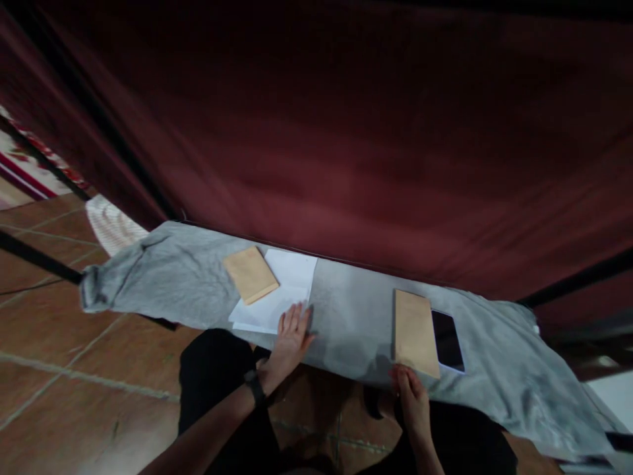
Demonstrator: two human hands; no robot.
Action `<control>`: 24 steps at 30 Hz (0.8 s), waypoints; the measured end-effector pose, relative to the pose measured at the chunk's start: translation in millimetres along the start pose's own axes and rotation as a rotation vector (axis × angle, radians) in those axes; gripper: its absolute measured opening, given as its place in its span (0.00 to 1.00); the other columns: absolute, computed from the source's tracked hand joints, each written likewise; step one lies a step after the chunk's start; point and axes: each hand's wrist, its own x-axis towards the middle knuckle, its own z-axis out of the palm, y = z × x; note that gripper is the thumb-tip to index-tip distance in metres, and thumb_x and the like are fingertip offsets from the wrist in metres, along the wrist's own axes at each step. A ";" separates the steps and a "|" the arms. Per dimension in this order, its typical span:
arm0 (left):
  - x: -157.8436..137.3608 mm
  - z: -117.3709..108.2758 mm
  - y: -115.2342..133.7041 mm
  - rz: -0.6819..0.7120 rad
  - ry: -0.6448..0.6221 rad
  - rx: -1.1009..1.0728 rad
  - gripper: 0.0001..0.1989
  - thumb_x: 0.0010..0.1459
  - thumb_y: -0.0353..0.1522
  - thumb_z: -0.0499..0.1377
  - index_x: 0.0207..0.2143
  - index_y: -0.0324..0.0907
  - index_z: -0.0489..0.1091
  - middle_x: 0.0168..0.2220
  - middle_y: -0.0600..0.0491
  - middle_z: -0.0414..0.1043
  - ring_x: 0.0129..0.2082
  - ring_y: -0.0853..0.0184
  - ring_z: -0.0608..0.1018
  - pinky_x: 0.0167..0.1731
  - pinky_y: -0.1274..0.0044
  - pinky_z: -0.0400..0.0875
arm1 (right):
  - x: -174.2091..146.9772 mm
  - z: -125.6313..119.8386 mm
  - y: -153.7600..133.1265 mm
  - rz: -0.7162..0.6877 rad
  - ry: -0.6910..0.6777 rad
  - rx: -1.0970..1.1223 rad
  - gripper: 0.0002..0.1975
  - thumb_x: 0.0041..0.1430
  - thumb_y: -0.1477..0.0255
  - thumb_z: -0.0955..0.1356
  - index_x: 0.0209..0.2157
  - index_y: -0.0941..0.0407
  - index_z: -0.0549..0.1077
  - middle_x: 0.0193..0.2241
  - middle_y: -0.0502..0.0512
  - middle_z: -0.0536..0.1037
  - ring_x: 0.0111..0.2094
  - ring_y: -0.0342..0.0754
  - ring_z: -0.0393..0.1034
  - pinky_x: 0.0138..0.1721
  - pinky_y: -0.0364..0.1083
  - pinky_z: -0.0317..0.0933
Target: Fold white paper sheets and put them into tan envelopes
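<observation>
My left hand (pixel 294 332) lies flat with its fingers stretched out, touching the lower right edge of some white paper sheets (pixel 291 274). A brown paper envelope (pixel 251 274) rests on the left part of these sheets, tilted. At the right, another brown paper envelope (pixel 415 333) lies lengthwise toward me. My right hand (pixel 411 389) is closed at its near left corner, the fingertips pinched there. Beside this envelope, on its right, is a dark-screened phone (pixel 448 340), its left edge close against or under the envelope.
A grey cloth (pixel 351 316) covers the narrow bench in front of me. Dark red fabric (pixel 346 165) rises behind it like a wall, with black bars (pixel 39 257) at the sides. Tiled floor (pixel 74 369) shows at the left. My knees are under the near edge.
</observation>
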 end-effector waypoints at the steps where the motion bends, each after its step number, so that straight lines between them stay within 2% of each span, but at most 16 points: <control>1: -4.5 -6.4 -21.7 -0.029 0.022 0.105 0.30 0.63 0.38 0.57 0.65 0.38 0.61 0.69 0.36 0.54 0.71 0.46 0.53 0.66 0.50 0.47 | -0.4 10.6 -1.8 -0.062 -0.019 -0.061 0.28 0.53 0.44 0.67 0.37 0.55 0.78 0.37 0.60 0.83 0.39 0.57 0.78 0.41 0.51 0.72; 3: -10.5 -15.5 -53.4 -0.044 -0.010 0.217 0.32 0.63 0.42 0.57 0.66 0.38 0.59 0.69 0.35 0.53 0.71 0.45 0.54 0.66 0.50 0.48 | -0.1 36.5 -7.6 -0.211 -0.074 -0.161 0.25 0.59 0.48 0.65 0.41 0.55 0.77 0.41 0.61 0.82 0.44 0.57 0.76 0.47 0.53 0.70; 5: -12.7 -20.4 -68.6 -0.031 -0.071 0.244 0.31 0.63 0.43 0.58 0.65 0.38 0.62 0.68 0.35 0.56 0.69 0.46 0.58 0.65 0.53 0.52 | 0.0 65.8 -14.0 -0.368 -0.142 -0.252 0.23 0.63 0.52 0.62 0.42 0.55 0.77 0.44 0.61 0.80 0.47 0.56 0.75 0.51 0.54 0.67; 7: -11.6 -22.9 -71.0 -0.013 -0.116 0.231 0.27 0.64 0.40 0.59 0.62 0.39 0.65 0.66 0.36 0.60 0.68 0.48 0.61 0.65 0.56 0.55 | -1.1 93.2 -18.2 -0.498 -0.176 -0.350 0.20 0.66 0.56 0.60 0.43 0.54 0.77 0.46 0.61 0.79 0.49 0.54 0.73 0.54 0.54 0.65; 10: -7.6 -25.2 -65.2 -0.010 -0.138 0.163 0.21 0.64 0.35 0.59 0.58 0.41 0.70 0.63 0.39 0.66 0.65 0.50 0.66 0.63 0.58 0.59 | -4.1 120.8 -17.3 -0.628 -0.089 -0.521 0.19 0.69 0.60 0.58 0.42 0.54 0.76 0.45 0.61 0.78 0.49 0.54 0.71 0.53 0.55 0.62; 13: -5.2 -28.3 -64.4 -0.012 -0.149 0.047 0.16 0.66 0.32 0.56 0.54 0.44 0.73 0.60 0.43 0.71 0.63 0.54 0.69 0.63 0.61 0.60 | -6.0 127.9 -11.0 -0.706 -0.001 -0.633 0.17 0.70 0.62 0.58 0.42 0.54 0.75 0.45 0.61 0.78 0.48 0.54 0.70 0.50 0.55 0.62; 19: -8.8 -29.7 -75.3 0.050 -0.125 -0.119 0.16 0.67 0.29 0.51 0.51 0.42 0.74 0.53 0.45 0.76 0.57 0.58 0.74 0.60 0.65 0.63 | -4.6 121.1 -3.0 -0.785 -0.044 -0.654 0.17 0.70 0.63 0.57 0.46 0.53 0.74 0.47 0.60 0.77 0.48 0.54 0.70 0.50 0.54 0.61; 24: -8.1 -28.7 -70.5 -0.049 -0.084 -0.180 0.12 0.66 0.30 0.51 0.42 0.43 0.74 0.43 0.45 0.77 0.45 0.58 0.78 0.51 0.68 0.69 | -5.1 125.0 0.2 -0.770 -0.011 -0.675 0.16 0.69 0.65 0.58 0.45 0.54 0.74 0.46 0.61 0.77 0.48 0.55 0.69 0.50 0.55 0.60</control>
